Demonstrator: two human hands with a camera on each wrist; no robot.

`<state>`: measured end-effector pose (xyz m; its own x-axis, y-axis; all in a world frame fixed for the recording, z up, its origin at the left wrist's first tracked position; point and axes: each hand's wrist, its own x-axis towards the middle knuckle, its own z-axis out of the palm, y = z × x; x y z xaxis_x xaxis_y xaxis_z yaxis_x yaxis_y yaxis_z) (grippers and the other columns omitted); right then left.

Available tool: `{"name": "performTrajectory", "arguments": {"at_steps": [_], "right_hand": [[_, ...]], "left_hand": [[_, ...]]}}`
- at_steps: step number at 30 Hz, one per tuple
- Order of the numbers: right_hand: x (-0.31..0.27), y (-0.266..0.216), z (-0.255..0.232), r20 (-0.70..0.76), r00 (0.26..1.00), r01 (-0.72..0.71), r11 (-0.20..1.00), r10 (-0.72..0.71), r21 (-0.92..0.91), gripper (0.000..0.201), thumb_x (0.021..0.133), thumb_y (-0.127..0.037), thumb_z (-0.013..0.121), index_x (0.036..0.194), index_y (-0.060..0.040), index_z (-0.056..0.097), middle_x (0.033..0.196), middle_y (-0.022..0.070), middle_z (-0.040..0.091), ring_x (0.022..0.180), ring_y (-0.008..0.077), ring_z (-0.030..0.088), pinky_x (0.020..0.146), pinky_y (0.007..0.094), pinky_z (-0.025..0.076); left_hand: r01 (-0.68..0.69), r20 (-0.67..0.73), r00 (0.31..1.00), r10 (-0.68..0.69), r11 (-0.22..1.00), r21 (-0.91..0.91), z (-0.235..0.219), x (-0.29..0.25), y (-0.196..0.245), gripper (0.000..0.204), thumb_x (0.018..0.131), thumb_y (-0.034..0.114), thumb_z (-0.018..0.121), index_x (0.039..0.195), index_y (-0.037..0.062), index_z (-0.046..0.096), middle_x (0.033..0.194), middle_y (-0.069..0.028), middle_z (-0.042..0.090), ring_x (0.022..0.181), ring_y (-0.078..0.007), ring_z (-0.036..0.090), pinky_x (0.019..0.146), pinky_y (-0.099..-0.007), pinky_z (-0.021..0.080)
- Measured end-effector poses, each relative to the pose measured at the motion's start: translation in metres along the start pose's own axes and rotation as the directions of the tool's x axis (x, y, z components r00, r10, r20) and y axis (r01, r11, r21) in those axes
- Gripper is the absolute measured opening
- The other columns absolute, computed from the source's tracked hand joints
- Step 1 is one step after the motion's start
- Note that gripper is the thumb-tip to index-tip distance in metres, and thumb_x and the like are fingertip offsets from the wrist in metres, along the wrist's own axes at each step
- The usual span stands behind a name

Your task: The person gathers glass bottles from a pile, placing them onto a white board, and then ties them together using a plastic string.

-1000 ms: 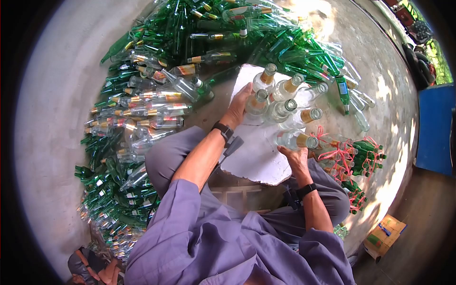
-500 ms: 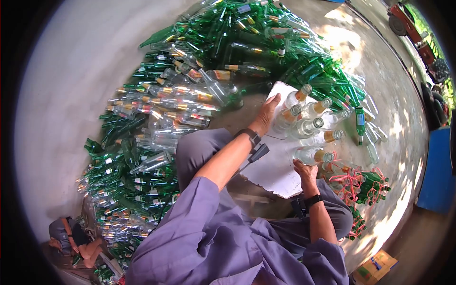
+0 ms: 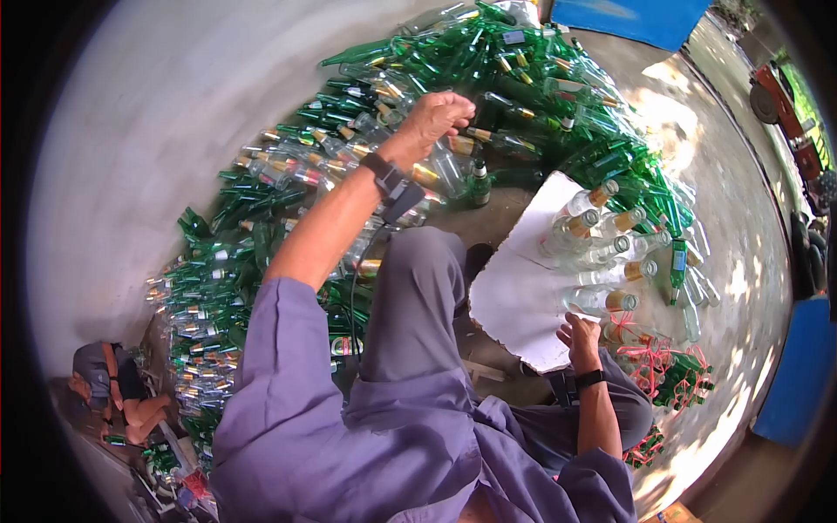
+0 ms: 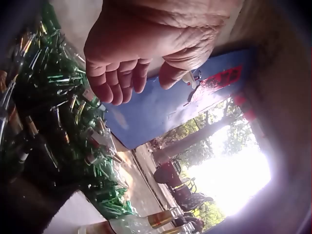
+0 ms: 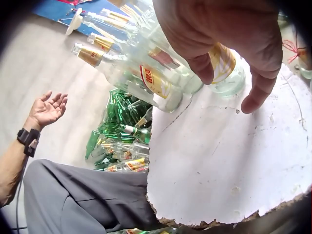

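Note:
Over the heap of bottles [image 3: 523,96] my left hand [image 3: 432,126] is raised, empty, its fingers loosely bent; the right wrist view shows its palm too. Several clear glass bottles with gold neck bands stand grouped on a white board [image 3: 514,288] with a ragged edge. My right hand [image 3: 580,338] is at the nearest of them, a clear bottle [image 3: 600,301]. In the right wrist view its thumb and a finger [image 5: 253,97] are spread apart beside the yellow label of a bottle [image 5: 226,73]. The rest of that hand hides the bottle's upper part.
Green and clear bottles lie piled along the wall on the left and ahead. Bottles bound with pink string [image 3: 649,362] are by my right knee. Blue panels [image 3: 628,19] stand at the back and right. Another person [image 3: 122,392] sits at the lower left.
My left hand has left the standing bottles and swung up and left over the heap. The right hand has come slightly away from the nearest bottle. The view has shifted leftward.

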<state>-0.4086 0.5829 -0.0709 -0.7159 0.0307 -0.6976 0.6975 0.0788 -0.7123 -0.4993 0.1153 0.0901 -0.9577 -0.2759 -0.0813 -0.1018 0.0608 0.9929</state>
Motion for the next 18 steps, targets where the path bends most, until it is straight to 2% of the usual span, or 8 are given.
{"name": "performTrajectory", "arguments": {"at_steps": [1,3,5,7,9,12,14,18], "right_hand": [[0.013,0.012,-0.005,-0.008,1.0,-0.03,1.0,0.03,-0.005,0.042,0.082,-0.012,0.071,0.116,0.0059,0.054,0.106,0.0157,0.058,0.098,0.0338,0.062,0.077,0.0417,0.058],[0.014,0.014,-0.008,0.062,0.997,-0.034,0.999,0.036,-0.032,0.073,0.082,-0.012,0.071,0.138,0.0139,0.033,0.117,0.0209,0.055,0.1,0.0324,0.062,0.074,0.0395,0.059],[0.001,0.006,-0.001,0.057,0.998,-0.027,0.999,0.03,-0.047,0.079,0.081,-0.013,0.072,0.141,0.0139,0.029,0.117,0.0221,0.055,0.1,0.032,0.063,0.073,0.0394,0.058],[-0.001,0.006,0.001,0.054,0.997,-0.052,0.993,0.058,-0.103,0.047,0.084,-0.019,0.07,0.123,0.0012,0.051,0.11,0.0126,0.06,0.097,0.0315,0.064,0.075,0.0406,0.056],[-0.004,0.003,0.001,0.092,0.992,-0.071,0.988,0.085,-0.139,0.044,0.084,-0.02,0.07,0.12,0.0001,0.054,0.108,0.0113,0.061,0.094,0.0298,0.066,0.073,0.0387,0.056],[-0.002,0.006,0.001,0.113,0.991,-0.053,0.978,0.077,-0.204,0.038,0.085,-0.023,0.07,0.114,-0.0018,0.058,0.103,0.0087,0.064,0.088,0.0266,0.068,0.07,0.035,0.054],[-0.001,0.006,0.004,0.095,0.995,-0.01,0.965,0.037,-0.263,0.038,0.085,-0.025,0.07,0.114,-0.0027,0.059,0.1,0.0075,0.065,0.085,0.0239,0.069,0.066,0.0321,0.053],[-0.005,-0.003,0.007,0.081,0.996,-0.015,0.961,0.039,-0.275,0.04,0.086,-0.026,0.07,0.117,-0.0022,0.06,0.1,0.007,0.065,0.086,0.0229,0.069,0.066,0.0308,0.052]], "left_hand": [[0.001,-0.007,1.0,-0.001,0.993,0.115,-0.024,-0.007,-0.007,0.031,0.091,0.035,0.064,0.104,0.0065,0.067,0.099,-0.0034,0.07,0.089,-0.0121,0.064,0.075,-0.0273,0.05],[0.048,-0.073,0.997,-0.031,0.967,0.249,-0.071,-0.026,-0.045,0.032,0.09,0.037,0.063,0.102,0.0073,0.069,0.095,-0.0017,0.069,0.089,-0.0117,0.063,0.074,-0.0266,0.048],[0.184,-0.2,0.97,-0.142,0.961,0.209,-0.11,-0.063,-0.078,0.029,0.089,0.035,0.063,0.1,0.008,0.069,0.093,-0.0009,0.068,0.089,-0.0112,0.062,0.073,-0.0264,0.047],[0.206,-0.3,0.942,-0.152,0.966,0.157,-0.145,-0.106,-0.123,0.024,0.088,0.03,0.064,0.097,0.0086,0.07,0.09,-0.0011,0.068,0.084,-0.0105,0.061,0.071,-0.0265,0.047],[0.39,-0.403,0.87,-0.285,0.898,0.206,-0.183,-0.147,-0.174,0.023,0.085,0.026,0.067,0.096,0.0049,0.07,0.087,-0.0029,0.068,0.079,-0.0123,0.063,0.07,-0.0267,0.047],[0.44,-0.558,0.819,-0.134,0.77,0.462,-0.221,-0.203,-0.247,0.032,0.082,0.025,0.069,0.098,-0.0019,0.068,0.09,-0.0137,0.07,0.084,-0.0232,0.067,0.076,-0.0333,0.05],[0.51,-0.617,0.776,-0.133,0.708,0.489,-0.23,-0.23,-0.258,0.041,0.08,0.031,0.07,0.105,-0.0006,0.067,0.099,-0.022,0.07,0.097,-0.0367,0.067,0.085,-0.042,0.051],[0.653,-0.693,0.705,-0.146,0.514,0.556,-0.226,-0.256,-0.235,0.041,0.079,0.025,0.068,0.112,0.0008,0.064,0.105,-0.024,0.069,0.102,-0.0408,0.064,0.089,-0.0459,0.05]]}}
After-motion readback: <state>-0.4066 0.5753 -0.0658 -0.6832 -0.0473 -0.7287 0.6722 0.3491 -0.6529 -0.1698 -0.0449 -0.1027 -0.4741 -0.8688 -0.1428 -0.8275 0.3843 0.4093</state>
